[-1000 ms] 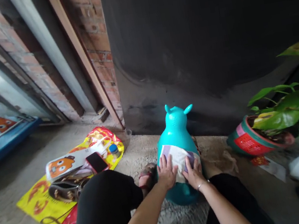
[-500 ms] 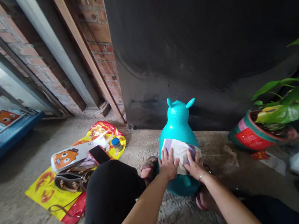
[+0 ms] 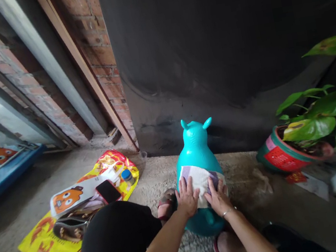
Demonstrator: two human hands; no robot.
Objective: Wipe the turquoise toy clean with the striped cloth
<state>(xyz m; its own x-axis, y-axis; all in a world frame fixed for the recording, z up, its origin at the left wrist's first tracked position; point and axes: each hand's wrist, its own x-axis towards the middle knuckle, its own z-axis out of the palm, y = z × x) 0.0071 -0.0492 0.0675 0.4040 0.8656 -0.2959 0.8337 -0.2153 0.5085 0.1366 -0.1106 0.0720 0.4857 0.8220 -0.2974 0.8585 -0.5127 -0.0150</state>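
A turquoise inflatable animal toy [image 3: 195,149] with two ears stands on the floor between my feet, facing the black panel. Across its back lies a white and purple cloth [image 3: 197,177]. My left hand [image 3: 186,198] rests flat on the left part of the cloth with fingers spread. On the right part of the same cloth lies my right hand [image 3: 217,197], its fingers also apart and a bracelet at the wrist. Neither hand grips anything; both press on the cloth from above.
On the left, a yellow and red plastic bag [image 3: 39,240] carries a phone [image 3: 108,191], a blue-lidded jar [image 3: 127,177] and a brown handbag [image 3: 67,229]. A potted plant [image 3: 272,155] leans at right. The black panel [image 3: 222,48] stands ahead.
The whole view has shifted, so the toy and floor items appear lower and slightly further left. Both hands remain spread on the cloth.
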